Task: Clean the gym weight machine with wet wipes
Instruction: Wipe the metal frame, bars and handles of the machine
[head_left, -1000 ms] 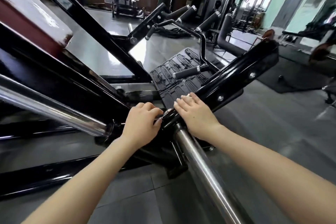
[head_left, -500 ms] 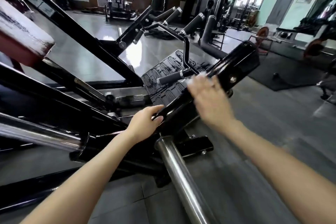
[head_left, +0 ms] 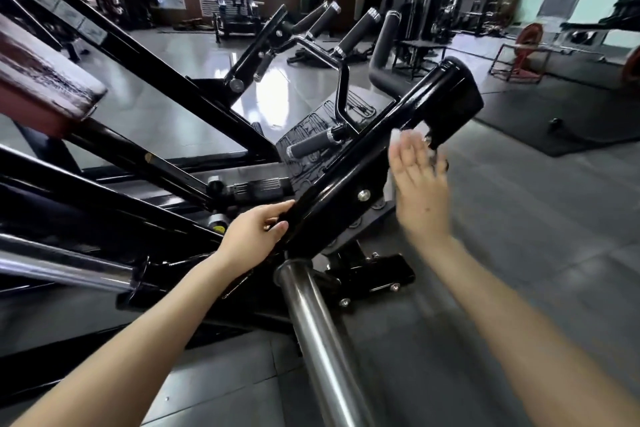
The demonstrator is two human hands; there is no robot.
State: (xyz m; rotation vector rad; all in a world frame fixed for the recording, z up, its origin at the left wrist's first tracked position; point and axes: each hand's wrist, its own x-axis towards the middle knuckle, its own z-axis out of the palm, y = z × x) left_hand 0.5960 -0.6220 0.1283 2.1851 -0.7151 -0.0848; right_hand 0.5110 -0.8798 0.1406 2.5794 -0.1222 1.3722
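— Fingers (head_left: 273,211) of the left hand (head_left: 252,236): what are they doing?
— They are curled over the top of the black arm (head_left: 349,173) of the weight machine (head_left: 138,156), at its low end, with the thumb underneath. It is a firm grasp round the tube.
— And the right hand (head_left: 420,191)?
— Its fingers (head_left: 412,156) are straight and slightly spread, laid flat toward the side of the same arm, farther up it than the left fingers. The hand is blurred, so I cannot tell whether the palm touches the metal.
— Where is the wet wipe (head_left: 411,133)?
— A white smear shows just past the right fingertips, and another bit at their outer edge, between them and the arm. It is too blurred to tell its shape.
— What lies beyond those fingertips?
— The arm's wide black end cap (head_left: 453,104) is just above them. Left of the right fingers, across the arm, a rubber-gripped handle (head_left: 311,146) sticks out.
— And below the left fingers?
— A chrome bar (head_left: 318,340) starts right under the left thumb and runs toward the wearer, between the two forearms. A second chrome bar (head_left: 62,270) lies off to that hand's left.
— Anything else?
— A worn red pad (head_left: 41,90) sits well up and left of the left fingers, and there is grey floor (head_left: 519,253) beneath the right hand.
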